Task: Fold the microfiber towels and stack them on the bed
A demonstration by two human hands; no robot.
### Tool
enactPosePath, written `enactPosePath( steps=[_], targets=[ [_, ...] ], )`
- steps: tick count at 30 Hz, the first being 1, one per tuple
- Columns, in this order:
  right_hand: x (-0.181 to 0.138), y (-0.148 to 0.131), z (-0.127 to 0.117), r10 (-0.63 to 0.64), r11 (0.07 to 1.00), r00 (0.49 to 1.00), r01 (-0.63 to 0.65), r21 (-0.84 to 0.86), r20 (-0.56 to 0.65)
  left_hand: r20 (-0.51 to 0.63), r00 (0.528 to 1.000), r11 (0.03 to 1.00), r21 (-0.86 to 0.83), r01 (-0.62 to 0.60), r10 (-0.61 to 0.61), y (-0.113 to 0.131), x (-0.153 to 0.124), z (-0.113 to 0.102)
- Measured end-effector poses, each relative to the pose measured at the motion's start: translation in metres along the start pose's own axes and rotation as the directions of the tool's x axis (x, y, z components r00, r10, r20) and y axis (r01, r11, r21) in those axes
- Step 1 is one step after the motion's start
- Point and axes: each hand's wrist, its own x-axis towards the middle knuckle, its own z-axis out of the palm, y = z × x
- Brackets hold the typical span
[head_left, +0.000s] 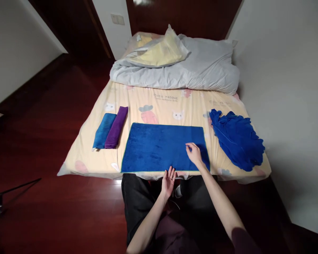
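A blue towel (159, 148) with a thin green edge lies spread flat on the bed, close to the front edge. Over its right half is my right hand (194, 154), fingers loosely curved with a small gap showing blue between them; no cloth is lifted there. My left hand (169, 181) is open at the towel's near edge, palm turned up and fingers stretched out, holding nothing. To the left, a folded purple towel (117, 127) lies against a folded lighter blue towel (104, 130). A crumpled heap of blue cloth (237, 139) rests at the right.
The bed (164, 104) has a cream sheet with rabbit and carrot prints. Grey bedding (206, 67) and a yellow pillow (161, 53) are piled at the far end. A white wall (288, 106) stands close on the right. Dark red floor (55, 123) extends along the left.
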Motion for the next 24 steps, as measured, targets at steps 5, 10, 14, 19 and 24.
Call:
enactPosePath(
  steps=[5,10,14,19,24],
  targets=[
    [0.126,-0.027,0.052,-0.008,0.951,0.966,0.088,-0.298,0.259,-0.06,0.998,1.0,-0.018,0.012,-0.013,-0.003,0.001,0.0],
    [0.191,-0.037,0.103,0.099,0.878,0.89,0.133,-0.461,0.446,-0.129,0.991,0.999,-0.026,0.027,-0.03,-0.002,0.003,0.004],
    [0.204,-0.033,0.125,0.122,0.874,0.879,0.126,-0.47,0.462,-0.179,0.983,0.999,-0.023,0.042,-0.045,-0.002,0.003,0.007],
    [0.216,-0.024,0.133,0.108,0.869,0.893,0.129,-0.478,0.436,-0.221,0.974,0.999,-0.013,0.049,-0.051,-0.007,0.005,0.008],
    [0.237,-0.021,0.131,0.157,0.906,0.867,0.063,-0.418,0.472,-0.258,0.963,0.996,-0.054,0.069,-0.081,-0.009,0.005,0.013]
  ],
)
